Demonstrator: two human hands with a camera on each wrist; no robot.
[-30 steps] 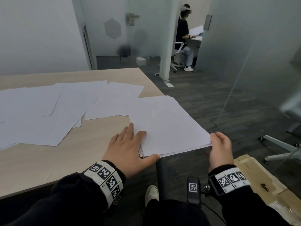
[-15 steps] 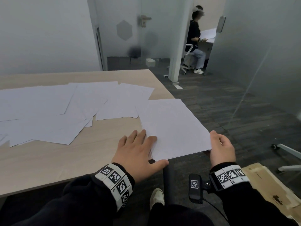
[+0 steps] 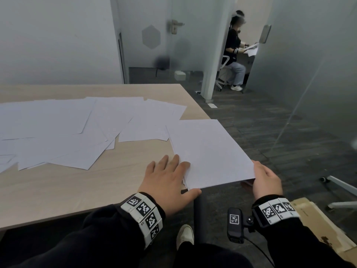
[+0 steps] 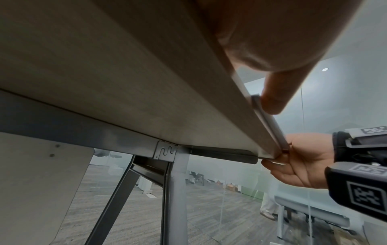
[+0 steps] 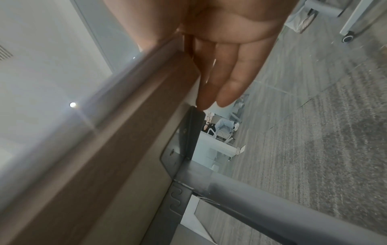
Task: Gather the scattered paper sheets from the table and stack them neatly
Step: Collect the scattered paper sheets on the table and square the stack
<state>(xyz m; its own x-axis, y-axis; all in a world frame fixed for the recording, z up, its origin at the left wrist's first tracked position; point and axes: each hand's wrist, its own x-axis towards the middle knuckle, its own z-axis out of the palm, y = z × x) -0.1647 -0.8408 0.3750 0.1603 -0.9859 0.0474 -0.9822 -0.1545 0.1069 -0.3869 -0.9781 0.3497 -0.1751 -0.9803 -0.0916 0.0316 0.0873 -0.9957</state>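
Note:
A stack of white sheets (image 3: 210, 151) lies at the table's near right corner, its right part hanging past the edge. My left hand (image 3: 181, 176) lies flat on the wooden table (image 3: 77, 190), its fingers against the stack's left edge and its thumb (image 4: 274, 99) against the near edge (image 4: 268, 121). My right hand (image 3: 264, 178) rests at the stack's near right corner, with its straight fingers (image 5: 230, 79) running along the table's side below the paper. Several loose white sheets (image 3: 67, 132) lie overlapping across the table's left and middle.
A dark table leg (image 3: 199, 219) and my shoe (image 3: 185, 235) are below the corner. Flattened cardboard (image 3: 318, 229) and a chair base (image 3: 340, 188) sit on the floor to the right. A seated person (image 3: 234, 55) holds papers beyond the glass partition.
The stack's near edge, slightly fanned before, now lies more flush. Both hands stay at the stack's sides, and my view has turned a little to the left.

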